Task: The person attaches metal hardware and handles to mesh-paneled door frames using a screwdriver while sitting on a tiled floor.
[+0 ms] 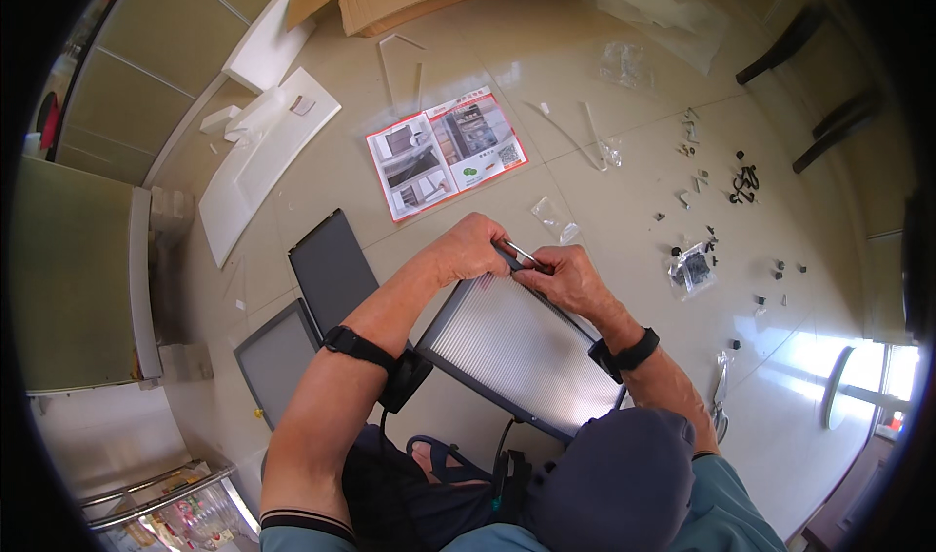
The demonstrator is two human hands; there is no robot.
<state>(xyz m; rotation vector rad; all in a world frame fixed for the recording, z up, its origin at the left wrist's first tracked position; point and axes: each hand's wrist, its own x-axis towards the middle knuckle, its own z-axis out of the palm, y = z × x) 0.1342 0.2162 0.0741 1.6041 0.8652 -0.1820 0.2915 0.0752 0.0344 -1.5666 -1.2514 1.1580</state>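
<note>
A ribbed, translucent panel [512,342] in a dark frame stands tilted before me, close to my body. At its far corner my left hand [471,250] and my right hand [567,277] meet, both with fingers closed. Between their fingertips runs a thin silver rod [523,252] with a dark part beside it; its kind cannot be made out, and the fingers hide its ends. The right fingers are pinched right at the panel's upper edge. Left of the panel lie a dark grey flat panel [334,264] and a grey framed panel [276,362].
An open printed leaflet [447,152] lies beyond my hands. White foam pieces [263,162] and a cardboard box [419,1] are farther off. To the right are small black fittings [744,183], a bag of parts [693,269], scissors [721,396] and chair legs [780,45].
</note>
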